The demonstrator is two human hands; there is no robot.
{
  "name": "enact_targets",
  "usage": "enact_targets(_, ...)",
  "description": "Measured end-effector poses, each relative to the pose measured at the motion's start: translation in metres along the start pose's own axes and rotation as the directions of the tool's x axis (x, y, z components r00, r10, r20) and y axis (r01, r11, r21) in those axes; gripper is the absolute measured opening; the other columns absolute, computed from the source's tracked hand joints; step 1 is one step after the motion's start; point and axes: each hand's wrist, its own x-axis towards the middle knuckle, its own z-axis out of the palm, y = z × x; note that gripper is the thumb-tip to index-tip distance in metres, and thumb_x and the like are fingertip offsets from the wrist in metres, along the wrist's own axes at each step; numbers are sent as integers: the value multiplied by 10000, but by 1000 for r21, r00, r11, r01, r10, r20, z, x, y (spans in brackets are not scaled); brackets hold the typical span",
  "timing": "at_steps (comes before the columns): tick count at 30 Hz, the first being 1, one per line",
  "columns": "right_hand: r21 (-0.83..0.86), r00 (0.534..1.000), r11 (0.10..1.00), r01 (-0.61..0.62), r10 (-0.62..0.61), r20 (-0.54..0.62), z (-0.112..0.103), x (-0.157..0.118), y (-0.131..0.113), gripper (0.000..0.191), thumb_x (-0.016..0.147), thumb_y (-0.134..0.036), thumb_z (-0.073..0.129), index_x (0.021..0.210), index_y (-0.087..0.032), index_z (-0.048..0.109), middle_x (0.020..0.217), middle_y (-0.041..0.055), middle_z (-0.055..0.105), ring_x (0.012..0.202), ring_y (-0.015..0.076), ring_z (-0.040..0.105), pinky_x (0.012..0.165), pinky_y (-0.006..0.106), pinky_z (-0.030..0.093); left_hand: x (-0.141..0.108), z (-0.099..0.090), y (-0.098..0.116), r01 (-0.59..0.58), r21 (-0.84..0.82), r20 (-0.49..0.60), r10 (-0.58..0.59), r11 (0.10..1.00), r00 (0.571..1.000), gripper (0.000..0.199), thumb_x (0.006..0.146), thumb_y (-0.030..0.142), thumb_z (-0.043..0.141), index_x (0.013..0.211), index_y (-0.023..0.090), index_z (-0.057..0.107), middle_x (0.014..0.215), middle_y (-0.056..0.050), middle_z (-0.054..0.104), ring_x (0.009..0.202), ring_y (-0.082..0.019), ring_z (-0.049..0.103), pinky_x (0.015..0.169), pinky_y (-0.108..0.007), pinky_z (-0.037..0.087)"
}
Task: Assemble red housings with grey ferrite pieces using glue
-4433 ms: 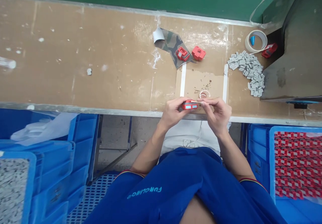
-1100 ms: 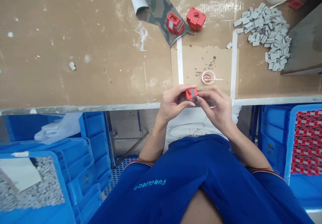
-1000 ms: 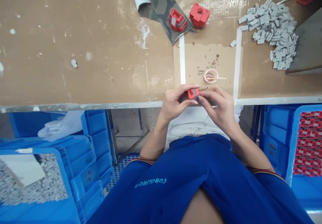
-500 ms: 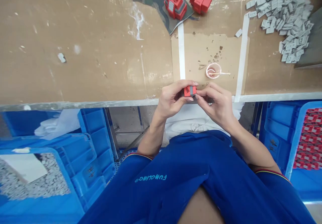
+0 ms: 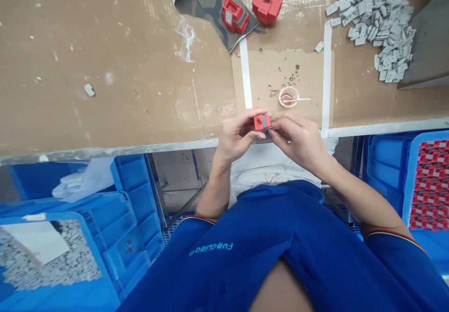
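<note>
A small red block with a grey band [image 5: 262, 123] is held just over the table's front edge. My left hand [image 5: 236, 134] grips it between thumb and fingers from the left. The thumb and fingertips of my right hand [image 5: 298, 139] are pinched together at the block's right end; whether they hold some small part there is hidden. Behind the hands stands a small clear cup [image 5: 288, 97] with reddish contents and a thin white stick across its rim.
Two larger red pieces [image 5: 234, 15] [image 5: 267, 5] lie at the back, one on camouflage cloth [image 5: 213, 3]. Grey tiles [image 5: 382, 26] are heaped back right. Blue crates [image 5: 119, 209] [image 5: 412, 176] stand below the table's front edge [image 5: 175, 147] on both sides.
The view has shifted, so the table items appear further left. Both hands keep their grasp around the block, which appears slightly turned and a little higher in the picture.
</note>
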Motion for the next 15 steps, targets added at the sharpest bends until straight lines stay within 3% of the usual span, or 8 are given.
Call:
enact_targets(8, 40, 1000, 999, 13, -14, 18, 7, 0, 0, 160, 1017, -186, 570, 869, -224, 617, 826, 32, 671, 704, 167, 601, 656, 301, 452, -1, -3, 4, -3, 52, -1, 3, 999, 1000, 425, 930, 532, 785, 1228, 229, 774, 1173, -90, 825, 1051, -232, 797, 893, -326, 648)
enact_targets(12, 58, 998, 998, 17, -14, -63, 8, -3, -7, 127, 1038, -199, 586, 947, -216, 674, 930, 55, 744, 765, 169, 671, 697, 292, 529, 0, 0, 6, 16, -69, -23, -18, 997, 1000, 443, 940, 565, 762, 1238, 237, 753, 1202, -89, 821, 1081, -238, 802, 905, -332, 659)
enact_targets(15, 117, 988, 990, 76, -59, -146, 11, -3, -14, 115, 1049, -212, 607, 1113, -216, 702, 1000, 56, 761, 790, 165, 704, 731, 292, 594, 1, 1, 5, 55, -202, -48, -66, 978, 997, 564, 917, 687, 716, 1245, 229, 707, 1234, -108, 815, 1060, -238, 811, 893, -337, 668)
